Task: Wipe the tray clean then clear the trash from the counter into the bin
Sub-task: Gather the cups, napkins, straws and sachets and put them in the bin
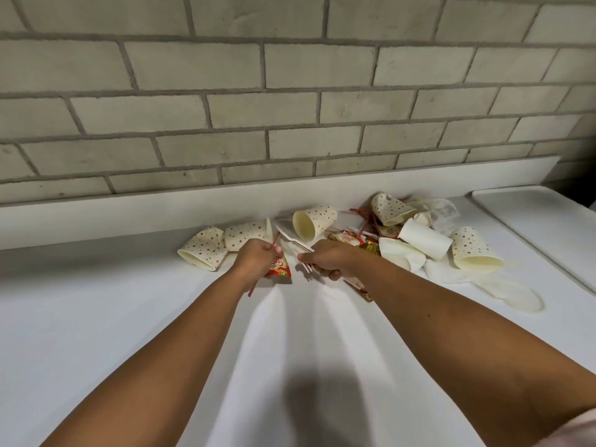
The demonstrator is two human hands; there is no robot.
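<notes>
**While I'm mid-cleanup: quick status on the mess**

Since the grey brick wall [290,75] fills the whole far side, everything sits on the white counter [96,317] below it. The white tray [541,227] lies flat at the far right, near the pile but not touching it.

The trash is heaped along the far edge, middle to right. It's spotted paper cups [314,221] tipped on their sides, a couple of plain white cups [424,238], crumpled clear plastic [446,211], loose red straws [362,217] and loose sachets [346,237]. Two more spotted ones lie just left of my hands.

My left hand [254,258] is curled round a red sachet [280,269] and a red straw [253,287] that pokes out the near side of my fist. Just beside it, my right hand [333,258] has its fingers clamped on a white plastic fork [308,268], tines sticking out left. Another sachet [366,293] peeks out under that wrist, can't tell if I'm gripping it.
</notes>
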